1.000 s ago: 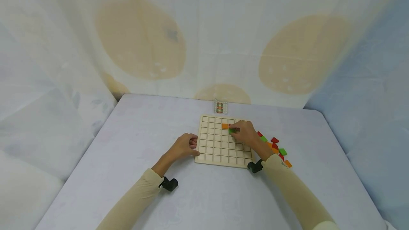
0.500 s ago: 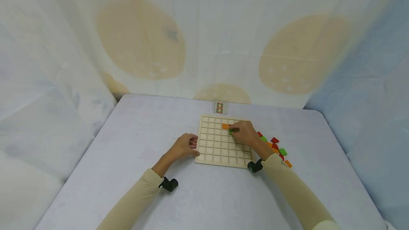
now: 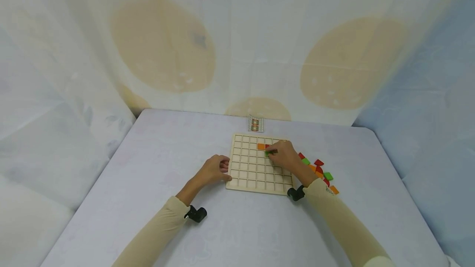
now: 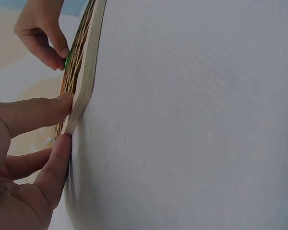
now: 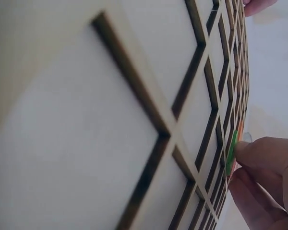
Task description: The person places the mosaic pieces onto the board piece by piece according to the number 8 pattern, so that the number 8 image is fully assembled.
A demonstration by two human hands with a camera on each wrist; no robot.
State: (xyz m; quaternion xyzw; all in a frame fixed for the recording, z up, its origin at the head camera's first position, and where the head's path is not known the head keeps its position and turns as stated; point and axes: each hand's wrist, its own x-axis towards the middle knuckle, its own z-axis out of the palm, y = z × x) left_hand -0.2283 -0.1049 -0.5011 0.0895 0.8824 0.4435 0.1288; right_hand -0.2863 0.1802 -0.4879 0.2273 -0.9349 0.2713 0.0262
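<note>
A pale wooden grid board (image 3: 248,169) lies on the table. My left hand (image 3: 214,169) rests at its left edge near the front corner. In the left wrist view the thumb and a finger touch the board's side, the fingers fairly straight. My right hand (image 3: 283,154) is over the upper part of the grid, thumb and fingertips pinching a small green tile (image 5: 232,153) at a cell. Part of that tile is hidden by the fingers. An orange square tile (image 3: 261,146) sits in a cell just left of them, and a red tile (image 3: 267,146) shows beside it.
Right of the board lies a loose pile of red, orange and green tiles (image 3: 319,170), partly behind the right forearm. A small printed pattern card (image 3: 256,125) is beyond the board's far edge. Hanging cloth (image 3: 259,52) encloses the table's back and sides.
My right fingertips have shifted slightly toward me, uncovering more of the red tile. The left hand and board stay in place.
</note>
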